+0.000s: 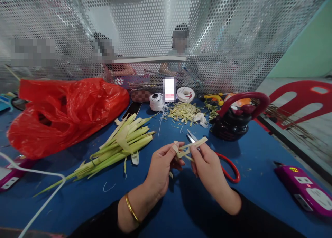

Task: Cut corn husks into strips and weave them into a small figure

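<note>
My left hand [162, 165], a gold bangle on its wrist, pinches pale plant strips [185, 150] folded or crossed over each other. Close on its right, my right hand [209, 165] grips the other end of these strips between thumb and fingers. Scissors with red handles [235, 174] lie partly under my right hand, their metal blades pointing away. Left of my hands rests a bundle of green stalks [121, 144] with a pale strip across it. Beyond my hands is a pile of short pale green cuttings [183, 113].
A red plastic bag [70, 113] fills the back left. Behind are white string [157, 102], a ribbon roll [185, 94] and a phone [133, 109]. A black pot [230, 124] and purple power strip [304, 189] stand right. People sit behind a perforated screen [145, 24].
</note>
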Tool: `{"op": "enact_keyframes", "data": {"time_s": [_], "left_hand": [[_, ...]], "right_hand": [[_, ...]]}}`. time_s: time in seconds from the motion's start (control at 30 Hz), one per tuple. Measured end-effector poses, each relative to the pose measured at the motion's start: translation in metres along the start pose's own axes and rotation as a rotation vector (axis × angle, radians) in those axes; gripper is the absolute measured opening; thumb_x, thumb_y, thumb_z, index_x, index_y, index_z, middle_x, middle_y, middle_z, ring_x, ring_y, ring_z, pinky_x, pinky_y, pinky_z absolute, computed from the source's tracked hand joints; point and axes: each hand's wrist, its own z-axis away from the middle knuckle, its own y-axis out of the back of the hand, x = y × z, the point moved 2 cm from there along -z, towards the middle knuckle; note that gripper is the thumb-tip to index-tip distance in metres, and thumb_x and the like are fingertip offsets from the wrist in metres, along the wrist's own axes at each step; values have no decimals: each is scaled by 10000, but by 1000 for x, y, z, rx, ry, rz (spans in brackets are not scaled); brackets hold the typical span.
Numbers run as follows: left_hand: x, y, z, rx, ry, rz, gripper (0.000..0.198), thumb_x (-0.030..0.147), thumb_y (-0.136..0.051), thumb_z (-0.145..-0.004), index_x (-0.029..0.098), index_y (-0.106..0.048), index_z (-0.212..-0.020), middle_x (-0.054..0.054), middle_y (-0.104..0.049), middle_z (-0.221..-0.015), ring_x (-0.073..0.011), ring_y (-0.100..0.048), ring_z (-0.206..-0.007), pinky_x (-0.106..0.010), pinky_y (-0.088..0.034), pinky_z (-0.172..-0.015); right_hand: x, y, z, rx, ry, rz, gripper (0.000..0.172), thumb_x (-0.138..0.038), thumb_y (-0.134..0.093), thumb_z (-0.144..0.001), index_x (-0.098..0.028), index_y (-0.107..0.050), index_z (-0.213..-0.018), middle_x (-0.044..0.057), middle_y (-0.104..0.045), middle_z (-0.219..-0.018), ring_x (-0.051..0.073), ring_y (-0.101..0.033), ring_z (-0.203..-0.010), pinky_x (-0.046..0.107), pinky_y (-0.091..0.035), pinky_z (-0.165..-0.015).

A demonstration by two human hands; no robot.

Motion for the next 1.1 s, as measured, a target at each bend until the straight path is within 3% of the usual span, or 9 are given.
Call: {"op": "enact_keyframes", "data": {"time_s": [0.23,0.4,0.5,0.6,0.77,0.9,1.0,1.1], "left_hand": [[1,-1,-1,-34,-51,-4,358,434,-776,-731,145,-780,-941,-51,-715,-731,-73,-568,-482,-166,-431,-439],[-1,-1,0,-80,-70,-12,356,429,-760,-755,144,-772,-968,-50,-718,-714,-96,-602,-499,-188,-477,-473],[0,2,-1,-42,-126,-50,333,423,-757,-761,142,-776,-939,-32,-706,-690,-96,-613,-510,-201,-514,-527],[3,5,-4,41,-160,-39,336,419,-766,-743,144,-772,-936,-22,-702,-681,-96,-614,-508,-208,-526,-545],[9,8,-8,128,-186,-11,372,425,-773,-710,133,-763,-941,-33,-705,-707,-104,-607,-516,-225,-529,-540],[8,7,-7,120,-129,-38,369,426,-773,-704,136,-765,-932,-39,-711,-711,-100,-599,-524,-211,-509,-536],[5,7,-7,69,-76,-79,353,427,-761,-720,140,-773,-927,-41,-713,-701,-109,-609,-555,-200,-493,-539],[2,8,-7,19,-54,-126,363,431,-738,-750,145,-773,-970,-47,-718,-706,-124,-620,-589,-202,-492,-552]], "right_hand": [[-4,-7,-1,-181,-260,-260,253,-443,-574,-849,-196,-581,-795,-97,-422,-358,71,-332,-303,174,-244,-321],[-7,-8,-1,-305,-330,-336,304,-444,-604,-830,-187,-549,-676,-89,-421,-381,48,-297,-329,162,-213,-331],[-6,-8,0,-298,-327,-310,292,-440,-614,-824,-197,-520,-694,-100,-403,-394,54,-308,-345,166,-217,-345],[-5,-6,3,-214,-220,-211,224,-417,-604,-842,-214,-510,-853,-94,-484,-459,82,-389,-380,183,-275,-373],[-8,-1,11,-193,182,95,93,-304,-568,-903,-215,-591,-918,6,-675,-735,149,-614,-647,247,-464,-582],[-14,4,12,-185,396,85,118,-234,-581,-904,-218,-677,-971,50,-733,-936,187,-684,-846,296,-528,-754],[-18,5,10,-212,403,0,120,-197,-625,-866,-218,-705,-954,51,-745,-957,199,-699,-892,318,-551,-798],[-18,5,7,-270,291,-137,142,-185,-666,-826,-221,-721,-952,46,-753,-972,203,-714,-899,340,-569,-831]]}}
